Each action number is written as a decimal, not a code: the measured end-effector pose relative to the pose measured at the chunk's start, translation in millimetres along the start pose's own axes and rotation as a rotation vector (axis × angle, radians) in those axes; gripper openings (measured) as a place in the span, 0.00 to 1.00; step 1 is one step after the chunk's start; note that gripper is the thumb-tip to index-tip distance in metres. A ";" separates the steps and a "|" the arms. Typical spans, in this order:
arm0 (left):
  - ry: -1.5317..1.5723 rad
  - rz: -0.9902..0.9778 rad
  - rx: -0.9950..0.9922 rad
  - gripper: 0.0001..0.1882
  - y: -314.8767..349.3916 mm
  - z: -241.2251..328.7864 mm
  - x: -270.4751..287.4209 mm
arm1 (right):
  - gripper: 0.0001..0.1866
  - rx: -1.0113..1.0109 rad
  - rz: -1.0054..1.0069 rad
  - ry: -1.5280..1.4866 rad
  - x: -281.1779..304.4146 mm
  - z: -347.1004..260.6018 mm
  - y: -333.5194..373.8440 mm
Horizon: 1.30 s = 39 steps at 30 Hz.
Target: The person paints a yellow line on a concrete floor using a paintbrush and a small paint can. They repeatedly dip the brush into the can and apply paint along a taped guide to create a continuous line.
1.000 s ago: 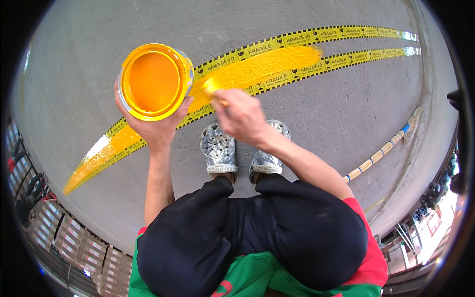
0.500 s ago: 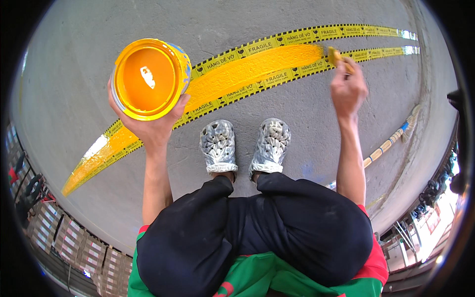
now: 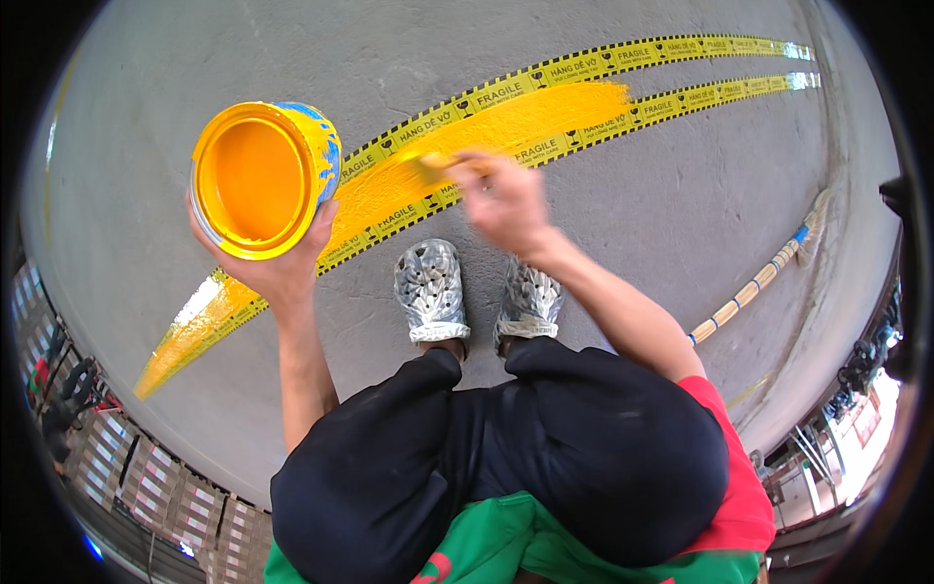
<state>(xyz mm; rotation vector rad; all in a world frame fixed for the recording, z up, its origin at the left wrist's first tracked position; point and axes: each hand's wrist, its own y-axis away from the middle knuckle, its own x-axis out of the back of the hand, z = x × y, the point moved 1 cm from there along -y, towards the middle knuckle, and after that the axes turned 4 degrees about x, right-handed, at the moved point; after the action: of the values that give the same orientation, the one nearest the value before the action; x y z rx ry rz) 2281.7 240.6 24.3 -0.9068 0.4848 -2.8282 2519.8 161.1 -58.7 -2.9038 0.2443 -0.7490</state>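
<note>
My left hand (image 3: 277,268) is wrapped round a paint can (image 3: 326,161) with yellow paint inside and blue showing through the drips on its side. The can is tilted, its open mouth facing me. In my right hand (image 3: 511,209) is a paintbrush (image 3: 428,167), blurred by motion, its yellow bristles over the painted band. That band of wet yellow paint (image 3: 555,107) runs between two strips of yellow printed tape (image 3: 506,86) on the concrete floor. Its right end stops partway along the tape; at the left it passes behind the can.
Grey clogs (image 3: 431,292) are on my feet, just below the near tape strip. On the floor to the right lies a straw broom (image 3: 759,287) with blue bindings. Stacked cartons (image 3: 161,487) stand at the lower left rim.
My right hand has swept the brush leftward from the painted band's right end to its middle. The can has moved slightly left and down in view.
</note>
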 end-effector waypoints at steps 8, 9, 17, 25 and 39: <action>0.083 -0.015 0.025 0.57 -1.5 -2.6 -9.2 | 0.05 0.061 0.279 0.718 163.4 70.6 -13.5; 0.093 -0.015 0.013 0.56 -0.9 -0.9 -11.0 | 0.06 0.109 0.274 0.750 152.8 65.3 -14.1; 0.043 -0.046 0.007 0.58 -1.3 8.2 -15.8 | 0.09 0.034 -0.028 -0.130 -17.2 -16.6 14.3; -0.022 -0.024 0.002 0.58 -2.1 0.1 -4.0 | 0.09 -0.317 0.366 0.408 167.9 84.7 -29.7; 0.086 0.015 0.018 0.60 -8.7 0.6 5.0 | 0.08 0.284 -0.021 0.266 -29.9 -8.7 -6.7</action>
<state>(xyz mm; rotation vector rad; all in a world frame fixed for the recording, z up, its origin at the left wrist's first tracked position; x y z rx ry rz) 2277.8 247.5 30.5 -0.7780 0.4732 -2.8623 2490.5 172.5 -64.0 -2.5420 0.1212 -1.0782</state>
